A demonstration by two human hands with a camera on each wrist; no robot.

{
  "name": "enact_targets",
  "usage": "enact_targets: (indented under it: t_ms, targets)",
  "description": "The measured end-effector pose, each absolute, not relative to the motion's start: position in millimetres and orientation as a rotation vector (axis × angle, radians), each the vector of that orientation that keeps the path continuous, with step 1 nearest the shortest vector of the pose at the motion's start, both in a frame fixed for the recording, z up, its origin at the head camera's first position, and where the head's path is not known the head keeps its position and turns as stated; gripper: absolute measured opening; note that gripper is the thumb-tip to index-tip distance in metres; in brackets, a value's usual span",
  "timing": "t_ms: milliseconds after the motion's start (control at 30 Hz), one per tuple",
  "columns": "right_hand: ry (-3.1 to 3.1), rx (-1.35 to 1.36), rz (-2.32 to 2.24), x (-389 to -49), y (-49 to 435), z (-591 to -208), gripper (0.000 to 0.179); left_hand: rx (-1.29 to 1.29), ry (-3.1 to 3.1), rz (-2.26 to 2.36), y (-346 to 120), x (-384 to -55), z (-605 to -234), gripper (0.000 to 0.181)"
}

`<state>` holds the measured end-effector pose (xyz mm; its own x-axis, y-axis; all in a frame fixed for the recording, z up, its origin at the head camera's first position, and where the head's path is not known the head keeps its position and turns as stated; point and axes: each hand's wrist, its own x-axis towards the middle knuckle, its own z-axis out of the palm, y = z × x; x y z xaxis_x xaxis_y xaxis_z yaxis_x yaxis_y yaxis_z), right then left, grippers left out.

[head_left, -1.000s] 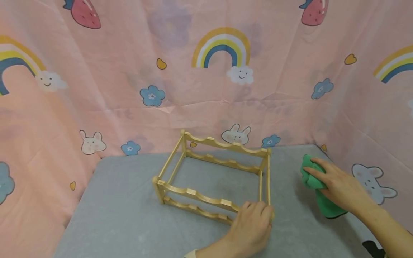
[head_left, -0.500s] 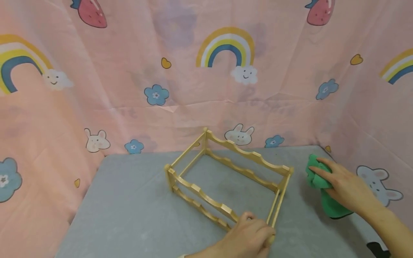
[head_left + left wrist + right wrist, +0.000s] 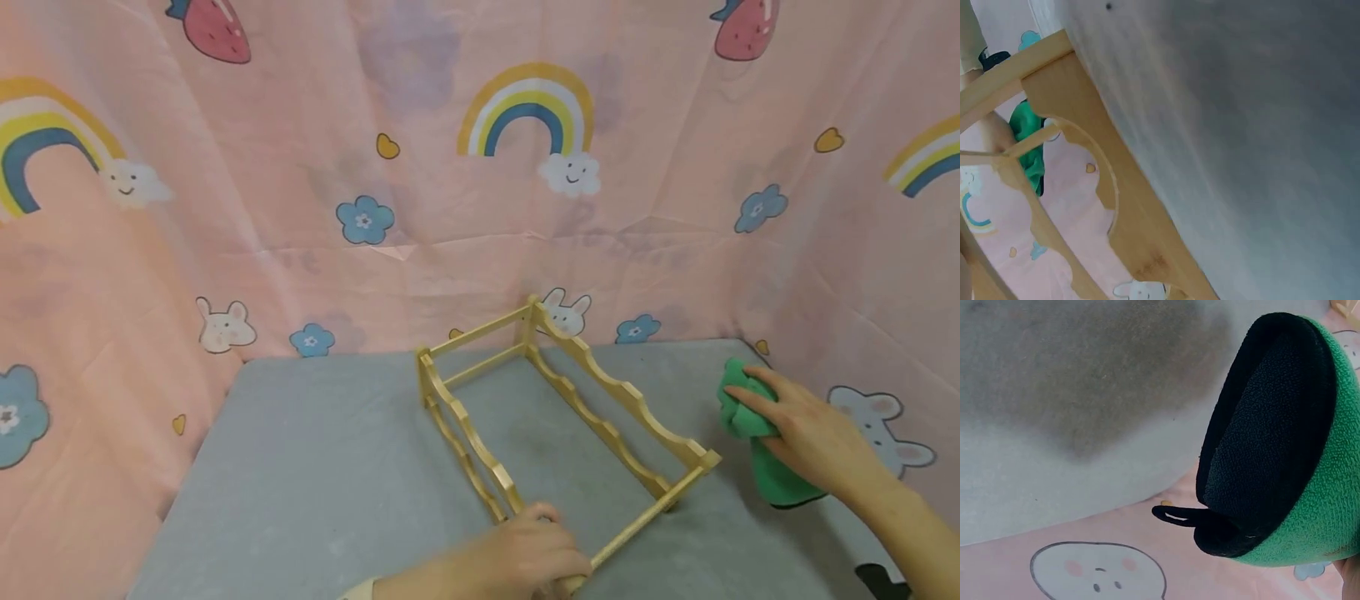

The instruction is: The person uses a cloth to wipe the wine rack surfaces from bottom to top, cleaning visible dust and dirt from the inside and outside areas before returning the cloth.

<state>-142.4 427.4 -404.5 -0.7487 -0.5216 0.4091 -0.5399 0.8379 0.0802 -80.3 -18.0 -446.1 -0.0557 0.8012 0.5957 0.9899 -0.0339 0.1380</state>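
A light wooden rack with scalloped rails (image 3: 647, 518) stands at an angle on the grey surface. Its near corner is gripped by my left hand (image 3: 502, 560), whose fingers curl over the wood; the thumb is hidden. In the left wrist view, one scalloped rail of the rack (image 3: 1141, 219) fills the middle. To the right of the rack, my right hand (image 3: 813, 437) holds a bunched green cloth (image 3: 750, 408) above the surface, part of it hanging down. The right wrist view shows the cloth's dark lining, black edging and small loop (image 3: 1179, 515).
A grey-covered table (image 3: 315, 475) lies beneath everything. Pink curtain fabric (image 3: 285, 142) printed with rainbows, flowers and rabbits hangs behind the table and along both sides. The rack's far corner stands close to the back curtain.
The rack has turned clockwise on the table, its far end swinging right, as my left hand pulled its near corner left and toward me. The right hand with the cloth has barely moved.
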Motion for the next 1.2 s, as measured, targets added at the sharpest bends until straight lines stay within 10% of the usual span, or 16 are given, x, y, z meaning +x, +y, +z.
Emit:
enact_targets:
  t_ms: [200,933,1200]
  targets:
    - [-2.617,0.764,0.048,-138,429,-406,0.085,-1.745,-1.740,-0.611,-43,-89,-448,0.054]
    - [-2.616,0.795,0.073,-139,423,-411,0.072,-1.630,-2.024,-0.985,-111,-81,-443,0.018]
    - [-2.585,0.804,0.113,-136,417,-411,0.060,-1.569,-2.183,-1.175,-116,-91,-436,0.045]
